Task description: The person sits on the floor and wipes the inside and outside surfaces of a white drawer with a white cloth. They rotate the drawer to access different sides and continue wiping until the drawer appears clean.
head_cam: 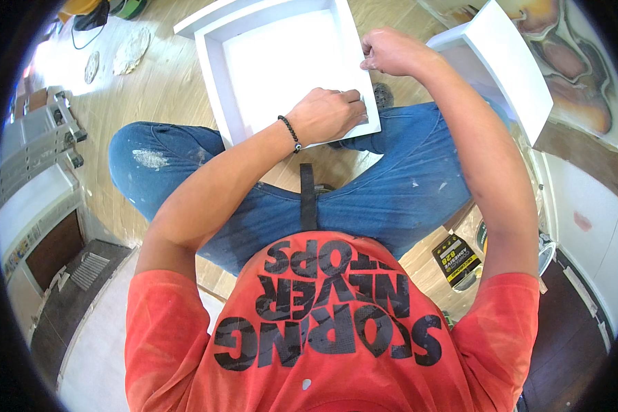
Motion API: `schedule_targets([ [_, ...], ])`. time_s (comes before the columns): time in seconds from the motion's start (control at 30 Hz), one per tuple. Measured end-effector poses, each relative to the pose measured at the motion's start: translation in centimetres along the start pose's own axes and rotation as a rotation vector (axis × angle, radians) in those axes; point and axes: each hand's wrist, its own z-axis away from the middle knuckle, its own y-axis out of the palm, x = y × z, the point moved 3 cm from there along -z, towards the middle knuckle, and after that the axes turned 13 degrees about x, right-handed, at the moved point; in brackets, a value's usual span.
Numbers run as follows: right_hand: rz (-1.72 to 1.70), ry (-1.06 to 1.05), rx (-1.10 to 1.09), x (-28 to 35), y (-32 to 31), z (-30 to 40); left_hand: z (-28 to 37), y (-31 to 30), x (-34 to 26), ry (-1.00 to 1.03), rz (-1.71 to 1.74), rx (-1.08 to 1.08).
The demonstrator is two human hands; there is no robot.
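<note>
A white open drawer box [288, 77] with a wider front panel at its far end lies before me, its near end between my knees. My left hand [332, 114], with a black bead bracelet at the wrist, bends its fingers over the near right corner of the box. A small greyish patch shows at its fingertips, too unclear to name. My right hand [391, 54] is at the outer side of the right wall, thumb and fingers drawn together near the top edge. Whether it pinches something small is hidden.
Another white box-like piece [515, 67] stands at the right, near a marble-patterned panel [561, 56]. A contact adhesive tin [456, 260] is beside my right thigh. Two pale round patches [132, 50] mark the wood-look floor [149, 98]. Grey metal equipment [36, 139] stands at the left.
</note>
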Motion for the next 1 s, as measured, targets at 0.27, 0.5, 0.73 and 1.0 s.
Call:
schedule_targets([
  [0.27, 0.027, -0.005, -0.014, -0.09, 0.12, -0.32, -0.06, 0.64, 0.44, -0.054, 0.003, -0.014],
  [0.5, 0.054, -0.007, -0.035, -0.41, 0.33, -0.5, 0.07, -0.22, -0.11, -0.013, -0.044, 0.023],
  [0.73, -0.041, -0.001, 0.027, 0.01, 0.26, -0.61, 0.04, 0.45, 0.15, 0.003, -0.078, -0.001],
  [1.0, -0.076, 0.022, 0.079, -0.17, 0.27, -0.8, -0.01, 0.7, 0.14, 0.011, -0.069, 0.002],
])
